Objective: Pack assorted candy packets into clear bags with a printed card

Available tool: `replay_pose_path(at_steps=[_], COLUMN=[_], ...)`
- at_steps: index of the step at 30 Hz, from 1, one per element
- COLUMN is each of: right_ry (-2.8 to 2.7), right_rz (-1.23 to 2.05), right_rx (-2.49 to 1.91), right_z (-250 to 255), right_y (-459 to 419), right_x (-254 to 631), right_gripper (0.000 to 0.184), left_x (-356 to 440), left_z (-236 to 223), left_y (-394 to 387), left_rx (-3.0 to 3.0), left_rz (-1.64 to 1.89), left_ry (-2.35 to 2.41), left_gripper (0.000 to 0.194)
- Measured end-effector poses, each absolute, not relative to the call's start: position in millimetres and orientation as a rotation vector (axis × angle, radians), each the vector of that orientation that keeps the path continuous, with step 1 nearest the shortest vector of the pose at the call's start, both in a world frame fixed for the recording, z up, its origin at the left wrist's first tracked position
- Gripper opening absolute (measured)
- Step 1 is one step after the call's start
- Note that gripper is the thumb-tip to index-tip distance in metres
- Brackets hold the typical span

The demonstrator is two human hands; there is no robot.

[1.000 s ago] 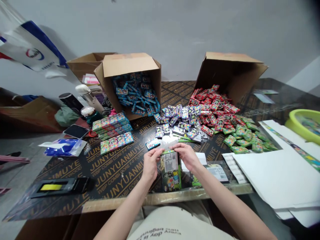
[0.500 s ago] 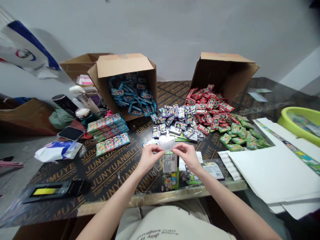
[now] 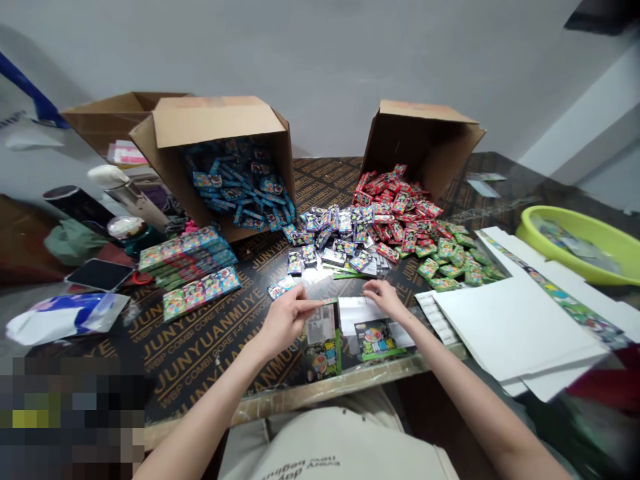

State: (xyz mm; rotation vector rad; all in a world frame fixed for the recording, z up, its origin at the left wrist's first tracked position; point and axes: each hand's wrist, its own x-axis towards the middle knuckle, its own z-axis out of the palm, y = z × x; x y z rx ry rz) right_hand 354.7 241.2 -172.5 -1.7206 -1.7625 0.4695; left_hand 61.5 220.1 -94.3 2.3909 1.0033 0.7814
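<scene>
Since the earlier frame the right hand has left the pouch and moved right, to the far side of the white slip. Its fingers are curled, part closed; whether they grip anything cannot be told. The left hand is loosely closed, forefinger extended at the pouch's far edge; no firm hold can be confirmed. The pouch sits at the table's near edge, left of a second pouch. Purple packets lie beyond.
</scene>
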Motion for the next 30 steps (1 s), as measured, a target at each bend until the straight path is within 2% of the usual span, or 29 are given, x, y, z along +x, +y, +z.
replay_pose_path(at_steps=[5,11,22,26,30], right_ry=[-1.875,-1.961,-1.959,-1.853,-1.814], right_rz=[0.436,0.401,0.445,0.592,0.793], right_rx=[-1.82,-1.804,-1.623,-1.615,-1.468], right_z=[-198,-202,-206,-187,-133], right_y=[241,241,228,237,242], right_x=[354,351,342,345,322], right_gripper=[0.013,0.006,0.009,0.007,0.018], left_x=[64,67,70,71,71], left_z=[-98,-103,-109,-105,-103], left_y=[219,218,214,212,211], left_rx=[2.274,2.185,2.143,2.109,2.021], left_rz=[0.845,0.929,1.061,1.08,1.173], left_ry=[1.044,1.034,1.079,1.115,1.143], left_gripper=[0.021,0.02,0.019,0.017,0.003])
